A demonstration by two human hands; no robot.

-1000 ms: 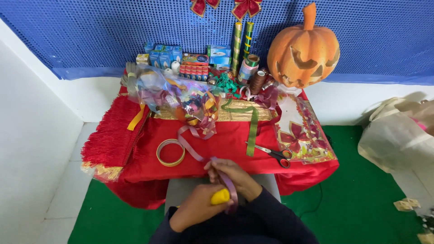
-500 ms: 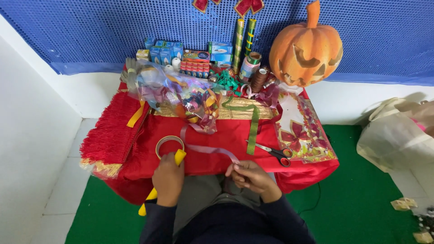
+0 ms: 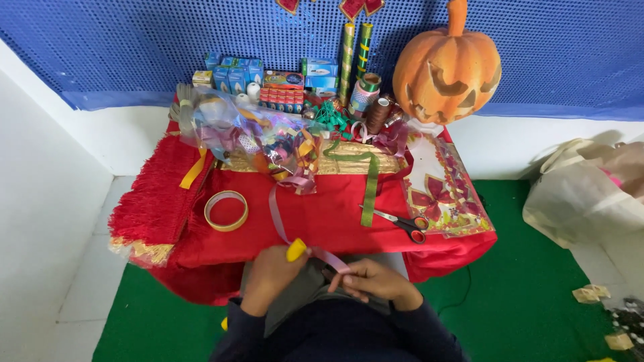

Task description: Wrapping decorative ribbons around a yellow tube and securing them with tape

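A pink ribbon (image 3: 295, 221), trailing from the pile on the red table (image 3: 322, 221), is pinched at the near edge by the right hand (image 3: 372, 281), while a yellow tool (image 3: 296, 250) is gripped in the closed left hand (image 3: 272, 275), apparently for working it.

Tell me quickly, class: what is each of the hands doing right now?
Left hand: closed on a yellow-handled tool, touching the pink ribbon.
Right hand: closed, pinching the pink ribbon's near end.
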